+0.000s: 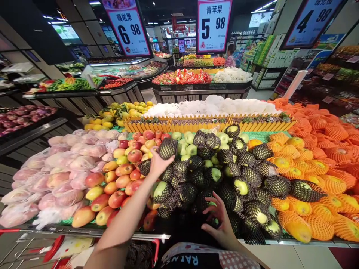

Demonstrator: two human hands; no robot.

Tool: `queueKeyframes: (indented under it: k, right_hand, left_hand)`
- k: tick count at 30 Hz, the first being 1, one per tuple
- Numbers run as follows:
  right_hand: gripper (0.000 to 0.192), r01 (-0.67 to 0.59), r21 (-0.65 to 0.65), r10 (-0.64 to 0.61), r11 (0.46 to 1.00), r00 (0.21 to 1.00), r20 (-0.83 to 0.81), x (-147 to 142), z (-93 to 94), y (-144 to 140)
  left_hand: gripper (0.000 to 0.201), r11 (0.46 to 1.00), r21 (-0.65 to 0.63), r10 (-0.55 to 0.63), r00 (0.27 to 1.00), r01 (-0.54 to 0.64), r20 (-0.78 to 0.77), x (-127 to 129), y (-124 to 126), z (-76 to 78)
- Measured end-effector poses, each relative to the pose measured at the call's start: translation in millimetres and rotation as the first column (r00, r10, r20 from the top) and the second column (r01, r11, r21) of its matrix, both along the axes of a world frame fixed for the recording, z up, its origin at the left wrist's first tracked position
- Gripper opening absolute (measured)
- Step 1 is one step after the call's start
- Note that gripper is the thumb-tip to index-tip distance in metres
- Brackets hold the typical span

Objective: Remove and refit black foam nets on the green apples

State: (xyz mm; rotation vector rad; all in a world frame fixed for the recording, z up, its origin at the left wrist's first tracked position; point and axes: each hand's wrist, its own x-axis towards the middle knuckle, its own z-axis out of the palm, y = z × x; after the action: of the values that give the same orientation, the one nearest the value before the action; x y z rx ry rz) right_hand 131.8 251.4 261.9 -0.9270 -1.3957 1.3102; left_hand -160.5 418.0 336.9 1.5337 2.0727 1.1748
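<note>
You're facing a wide fruit stand (84, 232) in a supermarket. Biggest blocks on it: orange-netted fruit (322, 157) filling the right side, pink bagged fruit (56, 168) on the left, white-wrapped fruit (213, 106) at the back behind a yellow fence divider (207, 125). Middle: a heap of green apples in black foam nets (241, 179), with loose red-yellow apples (120, 179) just left of it. Price signs (213, 24) hang overhead; another person (230, 55) stands far back. Red cart handle (53, 248) sits bottom left. Your left hand (157, 164) is raised over the pile's left edge, fingers clamped on one black-netted apple (167, 148), lifted at the seam between red and green apples. Your right hand (221, 220) is low at the pile's front edge, fingers spread apart and curled, touching netted apples there, nothing gripped.
</note>
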Motion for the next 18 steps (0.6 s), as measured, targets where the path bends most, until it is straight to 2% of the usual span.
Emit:
queueKeyframes:
  k: [2, 4, 7, 9, 13, 18]
  right_hand:
    - [0.088, 0.019, 0.007, -0.019, 1.0, 1.0, 0.001, 1.4, -0.9, 4.9]
    - [0.085, 0.049, 0.009, -0.049, 0.999, 0.999, 0.004, 3.2, -2.5, 10.0]
    - [0.08, 0.099, 0.002, -0.099, 0.995, 0.995, 0.01, 5.7, -7.6, 16.4]
    - [0.079, 0.131, -0.007, -0.131, 0.991, 0.991, 0.014, 6.8, -12.2, 19.6]
    - [0.076, 0.17, -0.025, -0.17, 0.985, 0.985, 0.025, 7.6, -19.0, 24.4]
    - [0.073, 0.194, -0.076, -0.191, 0.978, 0.981, 0.039, 6.7, -21.4, 28.4]
  left_hand:
    - [0.085, 0.995, -0.083, 0.051, 0.989, -0.062, -0.139, -15.5, 40.3, -1.0]
    - [0.084, 0.976, -0.206, 0.006, 0.959, -0.066, -0.282, -23.2, 74.1, -4.1]
    - [0.087, 0.885, -0.463, -0.161, 0.9, -0.05, -0.405, -22.9, 115.2, -10.3]
    - [0.088, 0.824, -0.563, -0.213, 0.884, -0.066, -0.416, -19.4, 138.5, -15.2]
    - [0.089, 0.78, -0.608, -0.174, 0.884, -0.145, -0.435, -13.8, 175.2, -26.5]
    - [0.096, 0.767, -0.599, -0.117, 0.868, -0.23, -0.483, -7.0, 197.1, -42.2]
